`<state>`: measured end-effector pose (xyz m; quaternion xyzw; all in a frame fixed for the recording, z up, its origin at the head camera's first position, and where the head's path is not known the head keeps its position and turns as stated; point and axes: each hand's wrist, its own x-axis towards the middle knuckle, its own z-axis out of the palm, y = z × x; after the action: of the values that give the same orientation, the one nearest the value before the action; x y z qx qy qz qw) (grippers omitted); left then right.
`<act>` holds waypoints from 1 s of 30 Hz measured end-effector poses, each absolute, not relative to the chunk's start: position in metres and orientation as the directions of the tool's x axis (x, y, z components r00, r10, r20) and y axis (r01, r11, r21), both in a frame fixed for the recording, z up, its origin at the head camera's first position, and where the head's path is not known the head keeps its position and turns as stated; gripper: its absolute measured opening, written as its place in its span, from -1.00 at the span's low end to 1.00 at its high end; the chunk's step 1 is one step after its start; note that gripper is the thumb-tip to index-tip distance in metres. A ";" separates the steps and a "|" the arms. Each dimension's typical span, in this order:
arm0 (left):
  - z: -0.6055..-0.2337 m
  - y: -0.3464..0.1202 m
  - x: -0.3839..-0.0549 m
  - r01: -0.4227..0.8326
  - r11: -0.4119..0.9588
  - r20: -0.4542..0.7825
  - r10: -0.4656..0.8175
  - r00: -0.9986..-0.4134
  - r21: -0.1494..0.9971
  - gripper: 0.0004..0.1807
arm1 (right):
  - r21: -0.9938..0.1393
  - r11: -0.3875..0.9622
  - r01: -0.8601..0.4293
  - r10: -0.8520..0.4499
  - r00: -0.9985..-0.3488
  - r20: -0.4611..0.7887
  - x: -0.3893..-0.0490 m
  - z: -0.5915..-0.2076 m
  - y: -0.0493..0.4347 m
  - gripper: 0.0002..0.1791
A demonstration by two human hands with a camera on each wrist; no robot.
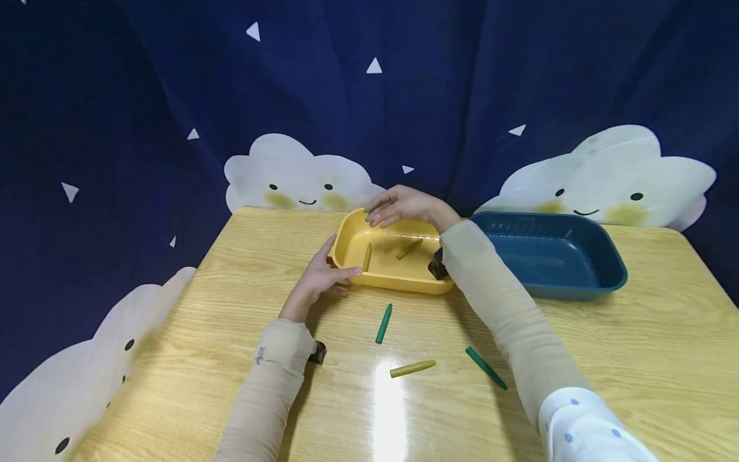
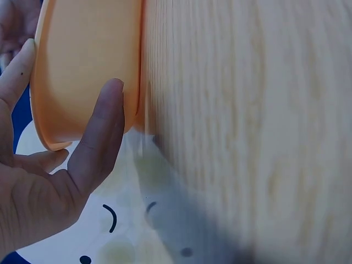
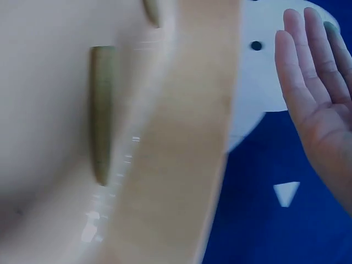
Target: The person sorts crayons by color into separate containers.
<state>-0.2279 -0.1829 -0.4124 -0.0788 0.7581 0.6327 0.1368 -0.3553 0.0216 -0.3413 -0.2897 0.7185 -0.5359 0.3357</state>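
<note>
My left hand (image 1: 322, 274) is at the left end of a yellow tub (image 1: 398, 282), its fingers mostly straight. In the left wrist view, the fingers (image 2: 104, 129) lie against the tub's outer wall (image 2: 88, 66). Over the far rim hovers my right hand (image 1: 407, 205), fingers loosely bent and holding nothing. The right wrist view shows that hand (image 3: 322, 99) with its palm bare, apart from the tub wall (image 3: 181, 143). Inside the tub lie a yellow crayon (image 1: 367, 256) near the left end and another yellow crayon (image 1: 410, 249) near the middle.
A dark blue tub (image 1: 554, 282) stands right of the yellow one. On the wooden table (image 1: 664, 372) lie a green crayon (image 1: 383, 323), a yellow crayon (image 1: 412, 368) and a second green crayon (image 1: 486, 367). A dark blue curtain (image 1: 404, 109) with clouds hangs behind.
</note>
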 end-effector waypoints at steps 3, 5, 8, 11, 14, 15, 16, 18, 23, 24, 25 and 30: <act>-0.412 -0.183 -0.231 -0.296 0.196 -0.311 0.053 -0.949 0.935 0.12 | -0.969 0.235 -0.076 -0.783 -0.606 -0.142 -0.349 -0.328 0.026 -0.58; -0.411 -0.183 -0.232 -0.289 0.204 -0.306 0.055 -0.951 0.935 0.12 | -0.970 0.216 -0.107 -0.796 -0.594 -0.112 -0.345 -0.321 0.028 -0.60; -0.412 -0.185 -0.233 -0.280 0.213 -0.298 0.056 -0.953 0.936 0.11 | -0.963 0.200 -0.182 -0.819 -0.570 -0.062 -0.335 -0.313 0.030 -0.63; -0.412 -0.186 -0.232 -0.281 0.212 -0.299 0.056 -0.953 0.936 0.11 | -0.949 0.201 -0.241 -0.829 -0.558 -0.034 -0.321 -0.308 0.032 -0.63; -0.413 -0.184 -0.232 -0.284 0.217 -0.304 0.062 -0.951 0.934 0.11 | -0.921 0.236 -0.309 -0.828 -0.561 -0.024 -0.306 -0.307 0.036 -0.63; -0.414 -0.184 -0.232 -0.286 0.214 -0.305 0.062 -0.950 0.934 0.11 | -0.911 0.246 -0.331 -0.826 -0.563 -0.018 -0.301 -0.307 0.037 -0.64; -0.414 -0.183 -0.231 -0.288 0.213 -0.307 0.062 -0.950 0.934 0.11 | -0.901 0.256 -0.350 -0.825 -0.565 -0.014 -0.297 -0.308 0.039 -0.65; -0.414 -0.183 -0.231 -0.284 0.214 -0.304 0.065 -0.950 0.935 0.11 | -0.884 0.268 -0.384 -0.823 -0.569 -0.002 -0.288 -0.309 0.044 -0.66; -0.407 -0.179 -0.225 -0.280 0.202 -0.300 0.079 -0.951 0.939 0.11 | -0.890 0.248 -0.382 -0.819 -0.573 0.018 -0.268 -0.316 0.058 -0.67; -0.407 -0.179 -0.225 -0.276 0.202 -0.297 0.081 -0.952 0.940 0.11 | -0.893 0.239 -0.381 -0.821 -0.571 0.024 -0.263 -0.318 0.061 -0.67; -0.407 -0.180 -0.224 -0.274 0.201 -0.295 0.083 -0.952 0.941 0.11 | -0.894 0.231 -0.383 -0.822 -0.568 0.031 -0.259 -0.319 0.063 -0.67; -0.401 -0.179 -0.219 -0.264 0.201 -0.287 0.097 -0.953 0.943 0.11 | -0.876 0.210 -0.434 -0.830 -0.553 0.075 -0.239 -0.330 0.073 -0.70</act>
<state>-0.2192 -0.1793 -0.4008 -0.0549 0.7615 0.6298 0.1431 -0.2388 0.0725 -0.3296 -0.4223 0.7482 -0.4654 0.2128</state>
